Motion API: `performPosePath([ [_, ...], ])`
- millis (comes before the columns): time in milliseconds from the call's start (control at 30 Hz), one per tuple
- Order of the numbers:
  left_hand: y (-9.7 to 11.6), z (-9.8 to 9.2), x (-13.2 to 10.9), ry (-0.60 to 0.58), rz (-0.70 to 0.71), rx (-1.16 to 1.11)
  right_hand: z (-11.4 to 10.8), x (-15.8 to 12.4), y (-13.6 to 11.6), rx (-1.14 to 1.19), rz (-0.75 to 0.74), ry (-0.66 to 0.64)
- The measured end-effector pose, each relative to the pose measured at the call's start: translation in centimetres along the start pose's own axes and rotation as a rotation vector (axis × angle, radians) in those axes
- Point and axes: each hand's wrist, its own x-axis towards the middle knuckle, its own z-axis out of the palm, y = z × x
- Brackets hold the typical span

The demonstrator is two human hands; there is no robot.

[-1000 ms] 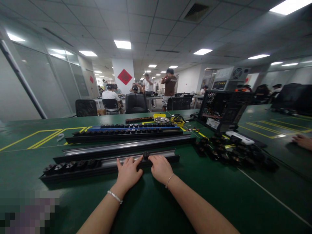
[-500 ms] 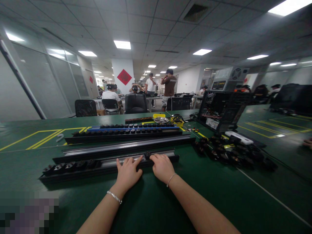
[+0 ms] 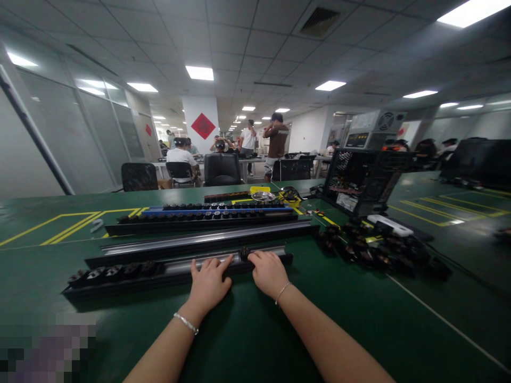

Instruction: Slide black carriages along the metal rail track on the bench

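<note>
My left hand [image 3: 209, 282] lies over the near edge of the closest black channel rail [image 3: 175, 269], fingers spread and holding nothing. To its right, my right hand [image 3: 269, 274] has its fingers curled together against a small black module [image 3: 244, 254] that sits in the rail's silvery groove. The fingertips partly hide the module's right side. At the rail's left end, several round-topped black modules [image 3: 114, 272] sit in a row, some with pale metal on top. A second channel rail [image 3: 207, 238] lies just behind, its groove bare.
Farther back are a blue-edged rail filled with modules [image 3: 215, 214] and a metal dish [image 3: 263, 197]. A heap of black modules [image 3: 371, 247] lies to the right, near a white bar [image 3: 390, 225] and an open computer case [image 3: 361, 181]. People sit and stand beyond the table.
The module in the groove and my right hand have shifted slightly right. A little more groove shows between my left index finger and the module. My left hand stays nearly still.
</note>
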Motion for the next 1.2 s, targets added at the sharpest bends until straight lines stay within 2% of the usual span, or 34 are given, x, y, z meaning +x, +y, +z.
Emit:
performPosePath([
  [400, 0.3, -0.5, 0.0, -0.045, -0.020, 0.002, -0.4, -0.1, 0.8, -0.022, 0.013, -0.030],
  [933, -0.3, -0.3, 0.1, -0.038, 0.006, -0.030, -0.4, -0.3, 2.4, 0.006, 0.029, 0.028],
  [1200, -0.4, -0.3, 0.3, -0.046, 0.003, -0.028, -0.9, -0.3, 3.1, -0.035, 0.105, 0.054],
])
